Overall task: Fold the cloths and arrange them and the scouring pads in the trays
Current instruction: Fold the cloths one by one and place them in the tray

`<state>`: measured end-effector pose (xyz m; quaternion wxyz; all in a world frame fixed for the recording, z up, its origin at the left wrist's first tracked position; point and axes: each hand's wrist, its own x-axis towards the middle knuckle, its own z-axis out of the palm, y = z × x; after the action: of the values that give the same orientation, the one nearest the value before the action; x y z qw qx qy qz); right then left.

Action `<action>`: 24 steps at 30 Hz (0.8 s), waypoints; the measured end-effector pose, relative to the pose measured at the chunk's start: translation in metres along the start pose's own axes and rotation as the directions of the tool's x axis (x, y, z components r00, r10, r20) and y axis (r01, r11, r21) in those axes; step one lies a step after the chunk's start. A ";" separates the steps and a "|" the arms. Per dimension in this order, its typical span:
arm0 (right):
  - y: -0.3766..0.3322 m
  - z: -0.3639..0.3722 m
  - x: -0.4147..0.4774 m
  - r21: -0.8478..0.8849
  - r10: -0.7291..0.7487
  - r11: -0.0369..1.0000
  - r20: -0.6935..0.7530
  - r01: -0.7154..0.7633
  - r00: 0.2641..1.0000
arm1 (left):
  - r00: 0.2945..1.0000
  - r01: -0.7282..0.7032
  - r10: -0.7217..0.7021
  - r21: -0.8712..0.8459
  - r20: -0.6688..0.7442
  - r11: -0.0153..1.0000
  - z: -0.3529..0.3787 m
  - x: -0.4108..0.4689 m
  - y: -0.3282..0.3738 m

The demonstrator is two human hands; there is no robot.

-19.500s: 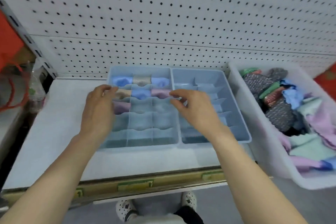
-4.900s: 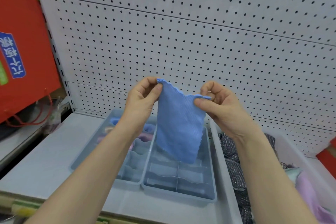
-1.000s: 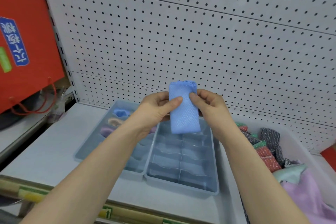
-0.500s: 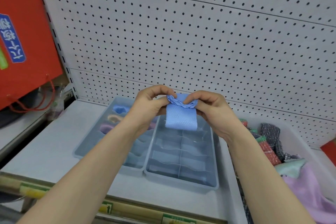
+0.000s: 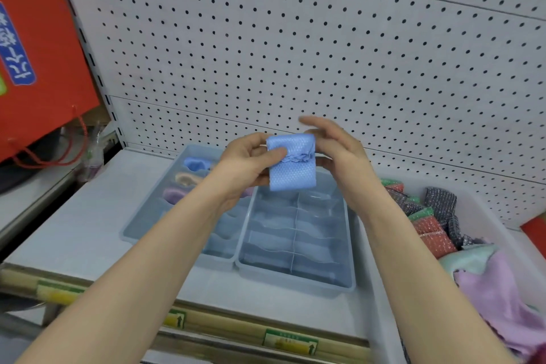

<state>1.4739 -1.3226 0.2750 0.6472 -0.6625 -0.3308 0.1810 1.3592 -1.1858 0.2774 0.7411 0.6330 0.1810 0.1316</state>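
On the shelf a white bin of loose cloths and glittery scouring pads stands at the right edge; two blue-grey plastic trays with wavy dividers lie mid-shelf, directly below the hands; the left hand pinches a folded blue cloth, waffle-textured, its scalloped hem lying across it, long axis upright; the right hand hovers loose-fingered at its right side.

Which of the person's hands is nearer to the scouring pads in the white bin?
Right. The right hand hovers up and left of the scouring pads, beside the folded blue cloth; the left hand is farther left, pinching that cloth above the trays.
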 end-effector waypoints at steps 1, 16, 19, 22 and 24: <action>0.001 0.000 0.000 0.044 0.061 0.997 0.009 -0.061 0.998 | 1.000 -0.015 0.015 -0.002 -0.012 1.000 -0.001 0.001 -0.001; 0.031 0.025 -0.011 0.014 0.079 0.997 0.014 -0.080 0.997 | 0.991 0.122 -0.133 -0.308 -0.015 0.944 -0.028 0.004 -0.032; 0.042 0.034 -0.011 -0.111 0.071 0.991 0.003 -0.070 0.997 | 0.991 0.123 -0.130 -0.294 -0.005 0.948 -0.039 0.007 -0.049; 0.045 0.045 -0.010 -0.048 0.171 0.984 -0.005 -0.171 0.985 | 0.996 0.071 -0.078 -0.186 -0.033 0.980 -0.049 0.008 -0.063; 0.044 0.052 -0.009 -0.029 0.257 0.966 0.002 -0.257 0.966 | 0.998 0.051 -0.055 -0.122 -0.033 0.991 -0.059 0.010 -0.069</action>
<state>1.4420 -1.2882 0.2250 0.6077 -0.7086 -0.2467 0.2604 1.3402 -1.1408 0.2008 0.7778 0.5795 0.2028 0.1342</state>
